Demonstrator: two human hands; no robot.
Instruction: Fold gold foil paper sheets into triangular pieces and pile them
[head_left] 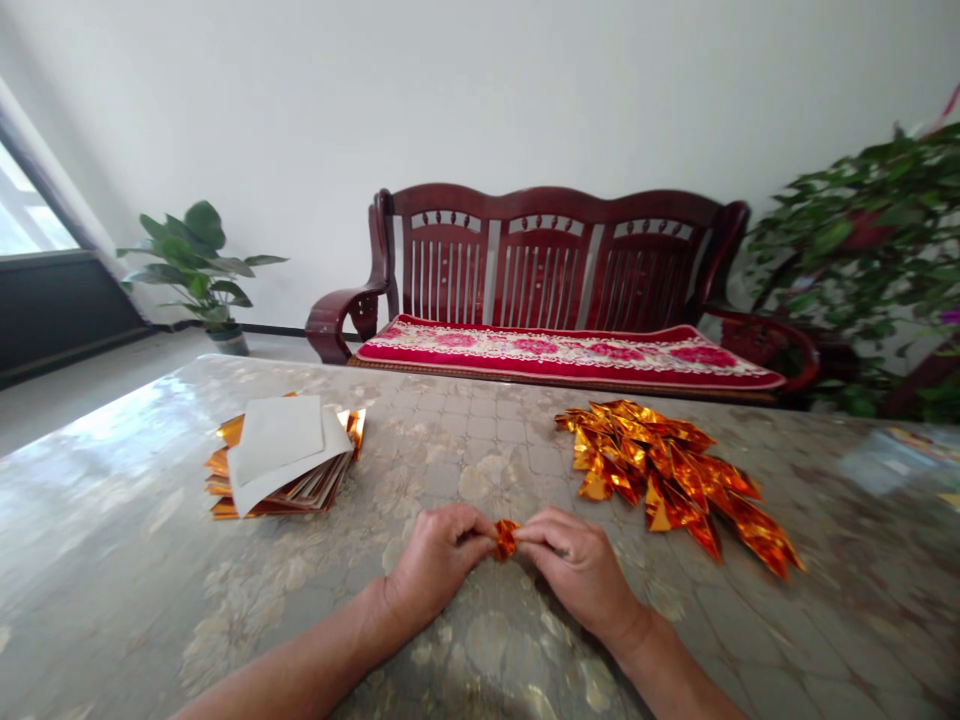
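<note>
Between my two hands is a small piece of shiny orange-gold foil paper [506, 540], pinched at both ends above the table. My left hand [439, 555] is closed on its left end with thumb and forefinger. On the other side, my right hand [581, 565] grips the right end the same way. Fingertips hide part of the paper, so its exact folded shape is hard to make out. To the right lies a pile of folded orange foil pieces [660, 465] with pointed ends. A loose stack of paper sheets [289, 450], white on top with foil edges, sits to the left.
The table [300, 610] has a patterned, glossy cover. A clear plastic bag [892, 462] lies at its right side. Beyond the far edge stands a dark red wooden bench [540, 260] with a red floral cushion [570, 350]. Potted plants [199, 260] flank the bench.
</note>
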